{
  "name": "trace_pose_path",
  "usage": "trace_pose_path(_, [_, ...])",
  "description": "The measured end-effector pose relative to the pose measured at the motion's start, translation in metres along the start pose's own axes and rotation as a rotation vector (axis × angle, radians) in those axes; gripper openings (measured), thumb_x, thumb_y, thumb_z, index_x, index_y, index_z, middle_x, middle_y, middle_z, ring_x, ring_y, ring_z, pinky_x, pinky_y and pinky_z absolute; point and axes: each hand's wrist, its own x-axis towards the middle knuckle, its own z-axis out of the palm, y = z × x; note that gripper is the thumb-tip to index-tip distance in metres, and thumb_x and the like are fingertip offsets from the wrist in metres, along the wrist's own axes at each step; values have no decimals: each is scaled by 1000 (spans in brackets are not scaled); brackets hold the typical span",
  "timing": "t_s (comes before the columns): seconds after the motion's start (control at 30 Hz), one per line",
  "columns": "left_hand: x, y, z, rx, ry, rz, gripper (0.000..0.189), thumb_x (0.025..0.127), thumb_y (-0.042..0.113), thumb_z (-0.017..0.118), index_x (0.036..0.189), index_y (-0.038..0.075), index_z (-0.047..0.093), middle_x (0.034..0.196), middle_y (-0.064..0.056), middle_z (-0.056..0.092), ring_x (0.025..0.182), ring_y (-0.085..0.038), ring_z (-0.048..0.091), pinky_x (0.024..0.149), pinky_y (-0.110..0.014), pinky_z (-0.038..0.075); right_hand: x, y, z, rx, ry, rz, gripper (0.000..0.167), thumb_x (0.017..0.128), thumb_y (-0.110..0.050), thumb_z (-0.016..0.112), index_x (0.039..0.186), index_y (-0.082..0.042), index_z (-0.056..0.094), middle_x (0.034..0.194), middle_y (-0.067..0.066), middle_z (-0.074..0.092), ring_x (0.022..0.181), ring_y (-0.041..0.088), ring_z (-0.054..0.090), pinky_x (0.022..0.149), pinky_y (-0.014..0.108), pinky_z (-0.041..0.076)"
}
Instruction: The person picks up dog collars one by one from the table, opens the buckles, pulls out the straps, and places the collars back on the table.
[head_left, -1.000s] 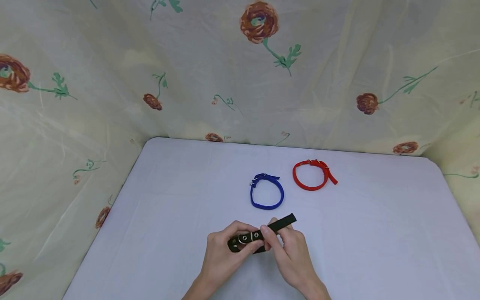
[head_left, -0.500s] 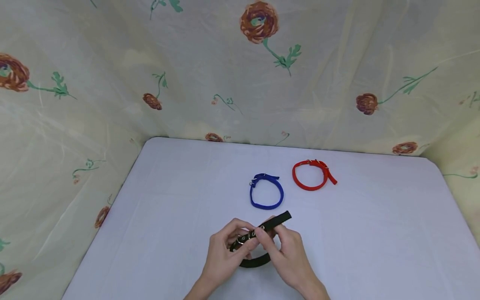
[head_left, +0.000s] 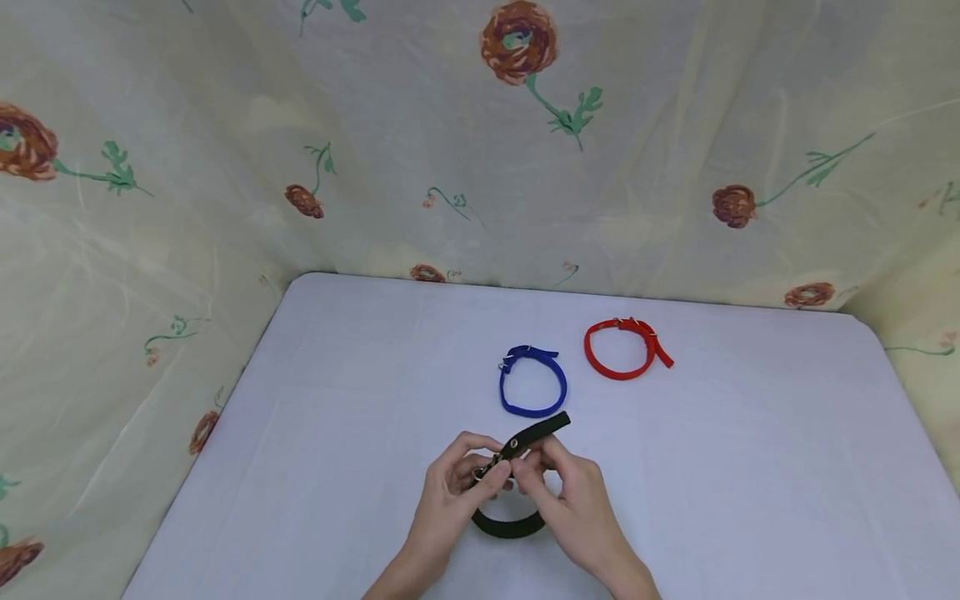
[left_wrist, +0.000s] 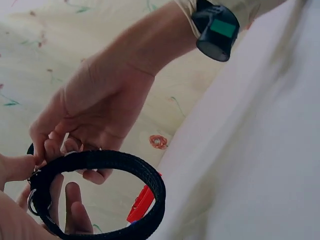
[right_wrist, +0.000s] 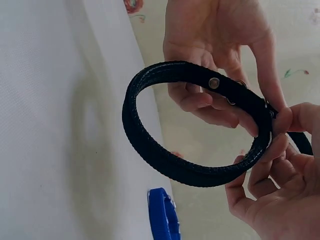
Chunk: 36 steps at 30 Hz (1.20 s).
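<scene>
A black collar (head_left: 508, 528) with metal eyelets and a ring is held up in both hands, bent into a loop. My left hand (head_left: 454, 492) pinches it at the buckle end, where the D-ring (left_wrist: 33, 202) shows in the left wrist view. Close beside, my right hand (head_left: 573, 508) pinches the strap near the buckle with thumb and fingers. The strap's free end (head_left: 551, 425) sticks out up and to the right past the fingertips. In the right wrist view a rivet (right_wrist: 214, 83) shows on the band; fingers partly hide the buckle.
Beyond the hands a blue collar (head_left: 564, 392) lies buckled in a loop on the white table (head_left: 337, 400). A red collar (head_left: 621, 376), also looped, lies behind it to the right. Flower-patterned cloth (head_left: 600, 192) rises along the back and sides.
The black collar's loop has opened out below the hands. Its free end has shifted left and slightly up, now bent at an eyelet. The right hand's fingers have moved closer in beside the left thumb.
</scene>
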Motion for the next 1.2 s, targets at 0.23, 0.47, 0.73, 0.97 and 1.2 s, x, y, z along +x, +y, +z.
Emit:
trace_pose_path(0.23, [4, 0, -1, -91, -17, -61, 33, 101, 27, 78, 127, 9, 66, 92, 8, 78, 95, -16, 71, 94, -34, 52, 2, -1, -2, 26, -42, 139, 5, 103, -20, 73, 106, -16, 72, 78, -9, 70, 79, 2, 63, 74, 23, 54])
trace_pose_path(0.47, [6, -1, -1, -143, -33, -72, 21, 102, 25, 77, 120, 17, 68, 89, 10, 78, 94, -15, 69, 95, -32, 52, 3, 0, -3, -11, -40, 166, 10, 97, -15, 79, 103, -19, 74, 73, -15, 67, 73, 3, 60, 72, 25, 52])
trace_pose_path(0.73, [6, -4, 0, -170, -39, -74, 14, 102, 22, 76, 115, 23, 70, 88, 10, 78, 95, -14, 69, 97, -33, 52, 4, 1, -2, -27, -19, 179, 10, 96, -14, 80, 101, -21, 75, 69, -15, 63, 70, 2, 59, 70, 25, 50])
trace_pose_path(0.97, [6, -4, 1, -162, -45, -86, 17, 101, 22, 78, 116, 20, 71, 88, 10, 77, 92, -9, 69, 96, -31, 53, 4, 2, 0, -14, 16, 175, 10, 93, -10, 80, 95, -18, 75, 67, -13, 60, 66, 1, 57, 65, 22, 48])
trace_pose_path(1.2, [5, -4, 1, -153, -42, -81, 20, 100, 23, 79, 117, 18, 71, 89, 9, 78, 91, -10, 69, 95, -31, 54, 3, 2, 5, -15, 55, 160, 10, 92, -8, 80, 93, -17, 75, 65, -13, 54, 64, 1, 54, 65, 21, 48])
